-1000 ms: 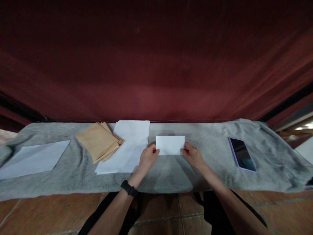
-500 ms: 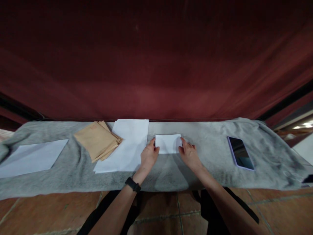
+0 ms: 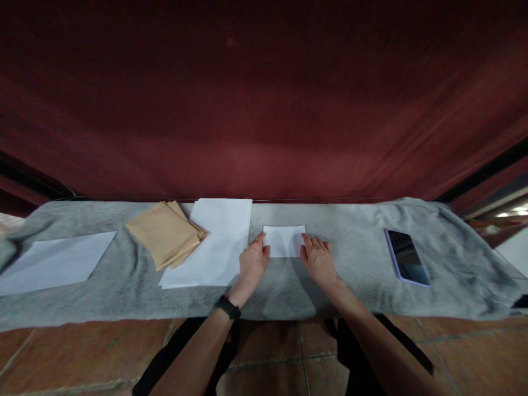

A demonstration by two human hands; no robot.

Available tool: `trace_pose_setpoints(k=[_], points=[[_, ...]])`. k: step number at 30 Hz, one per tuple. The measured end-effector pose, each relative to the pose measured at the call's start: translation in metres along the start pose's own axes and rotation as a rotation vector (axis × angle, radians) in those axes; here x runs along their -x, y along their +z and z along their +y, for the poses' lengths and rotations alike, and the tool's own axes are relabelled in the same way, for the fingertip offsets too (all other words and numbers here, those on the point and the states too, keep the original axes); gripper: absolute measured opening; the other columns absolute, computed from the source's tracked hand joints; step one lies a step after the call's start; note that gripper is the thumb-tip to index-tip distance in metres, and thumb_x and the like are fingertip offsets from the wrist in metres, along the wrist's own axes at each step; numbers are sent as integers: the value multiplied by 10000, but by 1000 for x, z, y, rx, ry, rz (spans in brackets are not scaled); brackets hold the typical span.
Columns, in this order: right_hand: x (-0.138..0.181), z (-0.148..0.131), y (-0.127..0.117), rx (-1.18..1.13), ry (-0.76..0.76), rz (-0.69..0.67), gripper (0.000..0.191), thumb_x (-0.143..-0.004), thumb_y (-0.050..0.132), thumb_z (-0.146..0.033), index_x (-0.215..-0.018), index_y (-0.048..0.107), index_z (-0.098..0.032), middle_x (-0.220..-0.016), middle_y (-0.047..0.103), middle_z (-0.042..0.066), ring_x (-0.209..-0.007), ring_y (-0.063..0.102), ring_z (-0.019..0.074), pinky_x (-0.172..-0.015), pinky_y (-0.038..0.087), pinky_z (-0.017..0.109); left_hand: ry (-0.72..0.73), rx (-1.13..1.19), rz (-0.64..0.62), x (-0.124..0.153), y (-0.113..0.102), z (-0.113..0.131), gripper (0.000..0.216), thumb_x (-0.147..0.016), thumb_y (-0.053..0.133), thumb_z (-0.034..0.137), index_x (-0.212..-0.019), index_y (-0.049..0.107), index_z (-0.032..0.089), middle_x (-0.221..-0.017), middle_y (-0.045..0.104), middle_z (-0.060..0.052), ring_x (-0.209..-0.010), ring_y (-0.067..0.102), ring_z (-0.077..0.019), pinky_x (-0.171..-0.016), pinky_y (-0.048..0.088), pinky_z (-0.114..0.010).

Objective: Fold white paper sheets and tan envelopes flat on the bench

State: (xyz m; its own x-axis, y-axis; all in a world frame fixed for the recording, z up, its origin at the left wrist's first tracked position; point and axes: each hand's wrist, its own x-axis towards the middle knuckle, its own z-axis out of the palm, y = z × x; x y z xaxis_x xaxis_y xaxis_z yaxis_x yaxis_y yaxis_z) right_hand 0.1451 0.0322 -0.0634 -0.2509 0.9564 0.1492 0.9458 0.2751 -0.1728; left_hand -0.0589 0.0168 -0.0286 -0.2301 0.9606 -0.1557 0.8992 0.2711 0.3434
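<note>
A small white rectangle of paper [image 3: 284, 241], seemingly folded, lies flat on a grey cloth [image 3: 358, 242]. At its left edge my left hand [image 3: 252, 260] holds it with thumb and index finger, the other fingers curled. My right hand [image 3: 319, 259] rests at the opposite edge, fingers spread and lying down, with the index and thumb tips touching the paper. Just left of my left hand is a stack of larger white sheets [image 3: 220, 242]. Several brown paper envelopes [image 3: 163, 234] overlap that stack.
Another white sheet [image 3: 58, 261] lies at the far left. A phone in a purple case [image 3: 407, 257] sits to the right. Behind the cloth stands a dark red surface [image 3: 264, 137]; tiled floor [image 3: 272, 352] shows in front.
My right hand's fingers have spread, and its index tip has shifted slightly left onto the paper. My left hand stays at the left edge. The view has shifted slightly.
</note>
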Motion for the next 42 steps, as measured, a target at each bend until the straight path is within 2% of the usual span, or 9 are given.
trace_pose_setpoints(k=[9, 11, 14, 17, 20, 23, 27, 32, 42], points=[[4, -4, 1, 61, 0, 74, 384, -1000, 391, -250, -1311, 600, -166, -1070, 690, 163, -1021, 589, 313, -933, 395, 480, 42, -19, 27, 3, 2, 0, 399, -956, 533, 258, -1353, 568, 245, -1146, 728, -97, -960, 717, -242, -827, 533, -332], [4, -4, 0, 42, 10, 70, 392, -995, 395, -244, -1313, 605, -151, -1128, 675, 187, -1054, 581, 334, -960, 396, 520, 86, -33, 67, 3, 4, -2, 378, -952, 525, 227, -1324, 591, 228, -1179, 705, -108, -993, 706, -249, -861, 533, -345], [4, -8, 1, -80, -13, 70, 427, -988, 400, -210, -1378, 565, -153, -1326, 614, 186, -1199, 548, 335, -1059, 369, 541, 222, -60, 179, 4, 12, -1, 376, -953, 471, 168, -1304, 606, 179, -1263, 648, -144, -1144, 643, -272, -994, 492, -394], [5, -19, 6, -284, -111, 59, 467, -1021, 361, -254, -1460, 489, -158, -1482, 521, 142, -1357, 477, 269, -1138, 368, 456, 395, -40, 225, 9, 29, 5, 451, -952, 399, 116, -1381, 537, 123, -1443, 536, -171, -1352, 497, -275, -1140, 387, -433], [12, -34, 13, -427, -198, 17, 525, -1056, 276, -342, -1538, 372, -157, -1571, 425, 107, -1447, 389, 205, -1185, 352, 402, 492, -40, 164, 19, 51, 12, 549, -940, 373, 106, -1488, 392, 79, -1569, 401, -186, -1480, 336, -263, -1217, 283, -468], [20, -45, 20, -426, -203, -8, 567, -1064, 235, -389, -1589, 250, -175, -1626, 321, 93, -1495, 304, 194, -1231, 283, 430, 550, -97, 103, 30, 65, 14, 599, -961, 379, 181, -1545, 288, 86, -1618, 313, -178, -1523, 228, -264, -1248, 214, -486], [27, -43, 24, -344, -171, 5, 595, -1065, 229, -426, -1600, 207, -166, -1631, 298, 112, -1512, 264, 211, -1239, 251, 455, 546, -178, 117, 33, 66, 10, 614, -970, 323, 177, -1567, 230, 69, -1647, 234, -170, -1537, 160, -250, -1258, 196, -457], [30, -28, 28, -171, -220, 33, 619, -1063, 229, -455, -1581, 263, -118, -1619, 304, 141, -1512, 264, 237, -1238, 232, 472, 486, -276, 158, 30, 68, 2, 608, -967, 284, 169, -1558, 245, 36, -1638, 247, -171, -1536, 155, -240, -1260, 202, -444], [37, -14, 31, -8, -171, 170, 666, -1055, 298, -482, -1565, 277, -54, -1587, 351, 196, -1471, 349, 288, -1200, 264, 476, 407, -285, 220, 27, 59, -11, 648, -1009, 348, 374, -1538, 291, 3, -1633, 226, -195, -1527, 197, -273, -1250, 226, -441]])
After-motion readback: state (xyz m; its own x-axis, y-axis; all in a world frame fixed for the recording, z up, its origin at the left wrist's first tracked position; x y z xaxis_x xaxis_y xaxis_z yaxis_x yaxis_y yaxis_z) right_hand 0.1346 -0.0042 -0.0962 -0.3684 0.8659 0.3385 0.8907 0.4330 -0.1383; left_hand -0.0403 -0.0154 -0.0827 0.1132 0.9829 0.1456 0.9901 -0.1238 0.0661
